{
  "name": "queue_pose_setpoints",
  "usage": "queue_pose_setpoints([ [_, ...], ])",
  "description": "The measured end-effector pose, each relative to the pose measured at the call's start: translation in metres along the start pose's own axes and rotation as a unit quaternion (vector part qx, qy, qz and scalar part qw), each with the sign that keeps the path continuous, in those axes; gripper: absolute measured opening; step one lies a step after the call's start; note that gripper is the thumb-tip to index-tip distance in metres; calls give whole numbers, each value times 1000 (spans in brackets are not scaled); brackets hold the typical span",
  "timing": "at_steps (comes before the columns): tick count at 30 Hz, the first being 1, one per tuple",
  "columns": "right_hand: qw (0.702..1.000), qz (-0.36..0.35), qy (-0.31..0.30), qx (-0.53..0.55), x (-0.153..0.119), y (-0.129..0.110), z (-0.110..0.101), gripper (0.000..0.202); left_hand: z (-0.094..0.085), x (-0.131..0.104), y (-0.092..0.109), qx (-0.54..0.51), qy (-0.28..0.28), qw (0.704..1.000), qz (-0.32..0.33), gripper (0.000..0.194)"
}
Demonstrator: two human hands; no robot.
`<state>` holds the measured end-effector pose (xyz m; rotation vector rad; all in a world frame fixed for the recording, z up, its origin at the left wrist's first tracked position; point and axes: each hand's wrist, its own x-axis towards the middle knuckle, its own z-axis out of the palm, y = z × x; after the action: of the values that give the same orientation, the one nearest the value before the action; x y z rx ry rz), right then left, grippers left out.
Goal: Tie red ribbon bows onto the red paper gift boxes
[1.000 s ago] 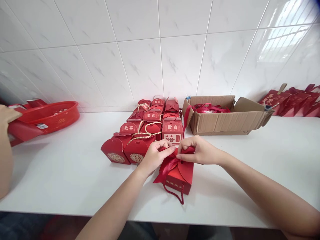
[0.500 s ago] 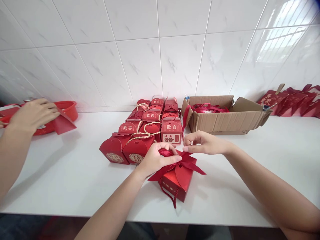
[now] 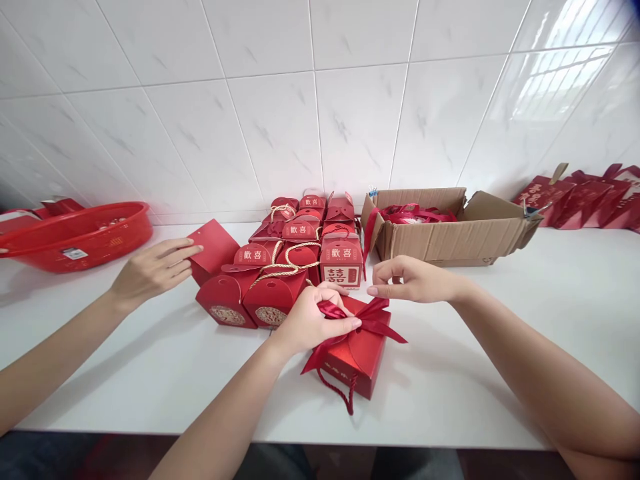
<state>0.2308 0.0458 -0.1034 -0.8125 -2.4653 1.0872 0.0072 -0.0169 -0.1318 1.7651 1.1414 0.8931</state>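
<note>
A small red gift box [image 3: 373, 370] with a twisted dark-red cord handle [image 3: 345, 400] stands near the front of the table. Across its top lies a red satin ribbon bow [image 3: 373, 322], its tails hanging to either side. My left hand [image 3: 320, 317] is closed on the bow, thumb pressed on its middle and a loop under the fingers. Just above the right side of the box hovers my right hand [image 3: 407, 280], fingers curled with a small gap to the thumb. I see nothing in it, and it is apart from the ribbon.
Behind the box stand rows of red gift boxes [image 3: 265, 297] with cords. A co-worker's hand [image 3: 155, 270] holds a red box [image 3: 217, 247] beside them. A red basin [image 3: 110, 243] is left, a cardboard box [image 3: 440, 243] of ribbons right, and red bags [image 3: 585, 200] far right.
My right hand has let go of the ribbon and drawn slightly up. My left hand stays on the bow. The co-worker's hand has brought a red box from the basin to the rows.
</note>
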Motion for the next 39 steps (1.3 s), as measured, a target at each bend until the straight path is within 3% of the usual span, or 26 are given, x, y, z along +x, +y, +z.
queue_pose_setpoints([
  [6, 998, 4, -29, 54, -1, -4, 0, 41, -3, 1, 0, -28, -9, 1000, -6, 19],
  [12, 992, 24, -65, 105, -3, -4, -5, 38, -3, 3, 3, -144, 30, 989, 9, 43],
  [20, 984, 42, -111, 135, -5, 2, -13, 28, -3, 3, -2, -211, 41, 976, -27, 38],
  [26, 981, 54, -137, 126, -3, 11, -15, 27, -3, 5, -1, -183, 43, 982, -28, 38],
  [39, 982, 114, -144, 54, -3, 4, -18, 25, 1, 7, -6, -140, 44, 989, -27, 35],
])
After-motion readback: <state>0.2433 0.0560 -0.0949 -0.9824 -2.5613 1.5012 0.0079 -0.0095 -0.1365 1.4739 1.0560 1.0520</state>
